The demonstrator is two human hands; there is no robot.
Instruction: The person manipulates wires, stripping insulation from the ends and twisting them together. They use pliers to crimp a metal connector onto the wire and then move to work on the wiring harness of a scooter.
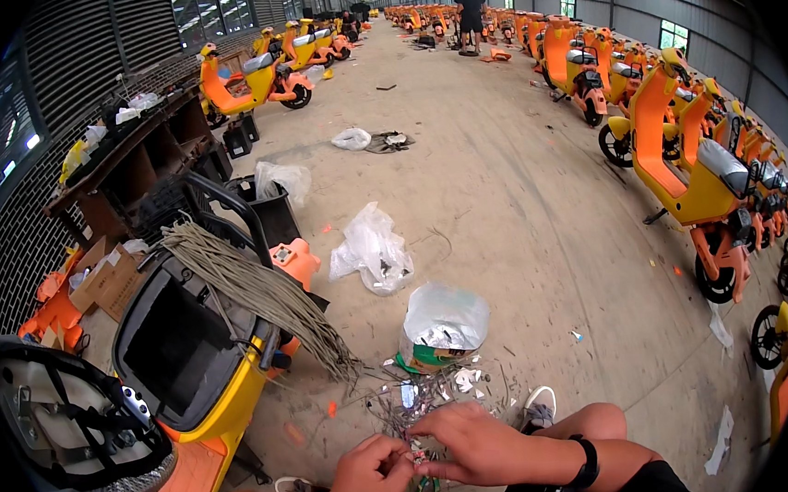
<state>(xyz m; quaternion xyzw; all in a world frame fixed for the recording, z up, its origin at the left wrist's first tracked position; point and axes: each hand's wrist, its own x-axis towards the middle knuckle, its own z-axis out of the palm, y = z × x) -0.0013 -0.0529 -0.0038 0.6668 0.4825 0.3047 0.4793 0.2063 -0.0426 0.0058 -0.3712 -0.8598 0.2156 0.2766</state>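
My left hand (370, 474) and my right hand (474, 445) meet low in the middle, fingertips pinched together. Between them is a small reddish and pale piece, too small to name. Just below the fingers, green-handled pliers (429, 491) show in part; whether they lie on the floor or touch a hand cannot be told. Beyond my hands, scraps of wire and white bits (408, 395) litter the floor. A white plastic sack (446, 320) with a green lower part stands past them. To the left, a bundle of grey-brown cables (239, 281) drapes over a yellow scooter (240, 401) with an open storage box.
An upturned scooter seat (79, 423) is at the near left. Clear plastic bags (371, 248) lie on the concrete floor. A black bin (271, 214) and a cluttered bench (140, 141) stand left. Rows of orange-yellow scooters (660, 156) line the right. A person (470, 13) stands far off.
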